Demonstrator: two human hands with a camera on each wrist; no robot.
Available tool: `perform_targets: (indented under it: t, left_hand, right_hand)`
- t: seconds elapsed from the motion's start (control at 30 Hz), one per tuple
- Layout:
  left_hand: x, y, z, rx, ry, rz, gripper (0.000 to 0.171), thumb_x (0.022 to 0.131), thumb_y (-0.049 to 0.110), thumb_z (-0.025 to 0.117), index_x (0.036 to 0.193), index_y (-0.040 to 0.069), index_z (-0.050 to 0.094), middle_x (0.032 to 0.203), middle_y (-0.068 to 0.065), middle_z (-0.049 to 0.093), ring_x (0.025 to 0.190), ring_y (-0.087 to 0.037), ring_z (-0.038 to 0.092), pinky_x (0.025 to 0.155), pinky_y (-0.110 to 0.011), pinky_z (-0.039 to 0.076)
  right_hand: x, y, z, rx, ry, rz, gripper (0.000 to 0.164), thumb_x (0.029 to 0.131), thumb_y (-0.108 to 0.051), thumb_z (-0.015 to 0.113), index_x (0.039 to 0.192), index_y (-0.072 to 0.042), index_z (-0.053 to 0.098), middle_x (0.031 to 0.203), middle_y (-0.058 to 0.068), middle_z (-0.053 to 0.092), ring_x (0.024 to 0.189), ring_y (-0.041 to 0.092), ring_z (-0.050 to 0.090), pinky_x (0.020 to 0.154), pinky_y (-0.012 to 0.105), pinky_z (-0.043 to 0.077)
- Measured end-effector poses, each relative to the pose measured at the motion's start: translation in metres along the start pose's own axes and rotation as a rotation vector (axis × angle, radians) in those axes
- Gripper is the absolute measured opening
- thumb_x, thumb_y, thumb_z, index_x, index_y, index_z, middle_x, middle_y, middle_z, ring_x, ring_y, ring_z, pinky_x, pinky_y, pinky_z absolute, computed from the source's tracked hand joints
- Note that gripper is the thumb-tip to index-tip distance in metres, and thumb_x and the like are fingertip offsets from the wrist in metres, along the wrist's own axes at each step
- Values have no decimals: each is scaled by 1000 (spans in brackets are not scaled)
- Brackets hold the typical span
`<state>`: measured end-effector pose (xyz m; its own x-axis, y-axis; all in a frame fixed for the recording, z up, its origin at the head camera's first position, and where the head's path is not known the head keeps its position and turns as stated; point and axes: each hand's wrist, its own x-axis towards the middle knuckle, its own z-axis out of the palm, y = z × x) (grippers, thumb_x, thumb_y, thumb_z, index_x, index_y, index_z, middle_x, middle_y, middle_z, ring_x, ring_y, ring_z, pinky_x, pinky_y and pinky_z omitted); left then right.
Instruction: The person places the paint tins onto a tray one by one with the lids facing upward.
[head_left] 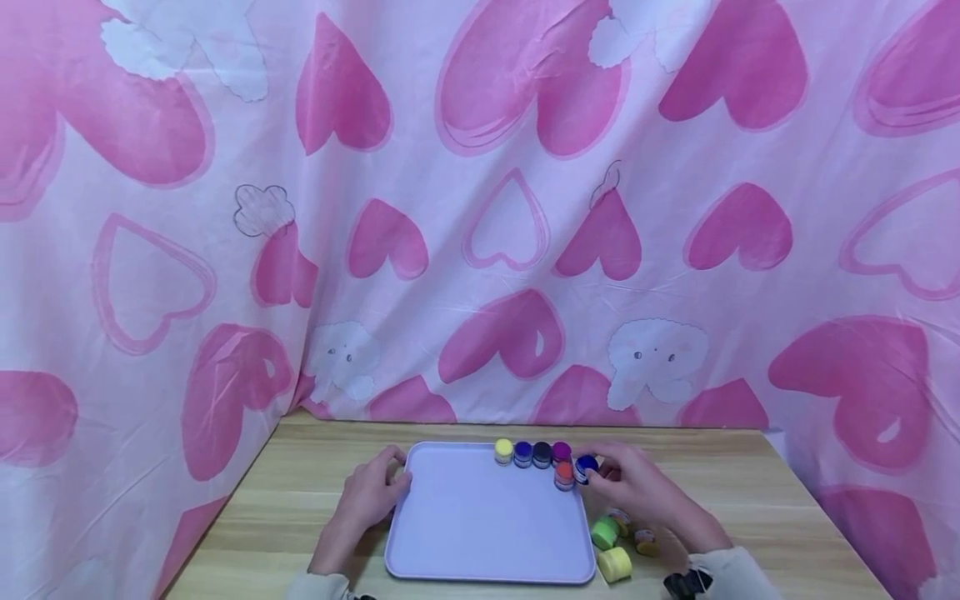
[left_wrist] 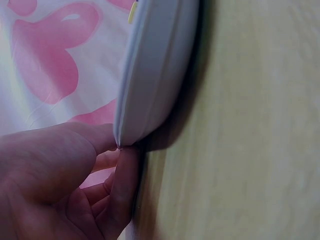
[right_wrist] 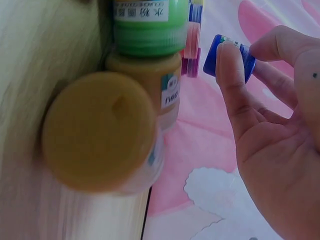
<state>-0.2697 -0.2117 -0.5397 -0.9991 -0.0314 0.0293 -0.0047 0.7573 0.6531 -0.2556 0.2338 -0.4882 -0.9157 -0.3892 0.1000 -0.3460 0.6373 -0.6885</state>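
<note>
A pale lilac tray [head_left: 487, 521] lies on the table, its left rim pinched between the thumb and fingers of my left hand [head_left: 372, 490]. My right hand [head_left: 633, 483] pinches a small blue paint jar [right_wrist: 230, 57] at the tray's back right corner. Along the back rim stand a yellow paint jar [head_left: 503, 452], a violet-blue one [head_left: 522, 454], a black one [head_left: 542, 454] and a magenta one [head_left: 561, 452]. An orange-red paint jar [head_left: 564, 476] stands in front of the magenta one, close beside the blue jar.
Right of the tray, a green paint jar [head_left: 604, 532], a pale yellow one [head_left: 615, 565] and brownish-yellow ones [head_left: 647, 542] lie on the wooden table [head_left: 720, 475]. A pink heart-patterned cloth [head_left: 480, 217] hangs behind and along the sides.
</note>
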Motion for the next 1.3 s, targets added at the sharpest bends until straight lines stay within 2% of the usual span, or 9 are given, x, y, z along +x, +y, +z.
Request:
perform_targets:
  t: [0.2,0.43,0.63,0.77,1.03,1.2,1.3]
  left_hand:
    - [1,2,2,-14,-8,-12,20,103,25,74,121,19,67,71,-2,57,57,-18,55,51,-31,45]
    - [1,4,4,-28,-14,-16,21,103,26,73,121,19,67,70,-2,56,57,-18,55,53,-32,46]
    - [0,4,3,-33,-22,-13,21,104,26,72,122,19,66,71,-2,56,57,-18,55,53,-32,45]
    - [0,4,2,-32,-22,-14,21,104,26,72,122,19,66,70,-2,56,57,-18,55,52,-32,45]
    - [-1,3,1,-26,-15,1,19,103,26,73,120,19,67,68,-1,56,55,-17,55,51,-31,44]
    - [-3,2,1,-32,-15,-9,20,103,26,73,120,19,67,68,-1,56,56,-17,55,51,-31,45]
    - [-4,1,0,-30,-16,-9,20,103,25,73,121,18,66,69,-1,56,55,-17,55,51,-31,45]
  right_hand:
    - [5,-7,4,-8,-17,45,33,102,-18,72,134,-25,73,116,-4,74,84,13,66,71,26,60]
    - [13,-14,10,-25,-36,17,32,104,-31,75,135,-26,72,124,-6,72,89,11,68,75,25,60]
    - [19,-19,14,-52,-12,-9,28,104,-23,75,132,-24,73,129,2,67,93,10,70,77,23,60]
    - [23,-23,17,-82,-4,-31,26,104,-21,74,130,-22,74,125,3,62,95,12,69,77,22,60]
    - [32,-27,24,-115,-11,-55,21,104,-25,74,125,-23,76,123,0,62,92,12,64,74,23,57]
    - [37,-29,29,-118,11,-18,29,102,-26,77,131,-23,73,117,-4,65,94,12,63,75,22,59]
    - [40,-31,31,-116,10,7,32,100,-27,81,130,-21,72,113,-5,68,95,13,64,77,23,60]
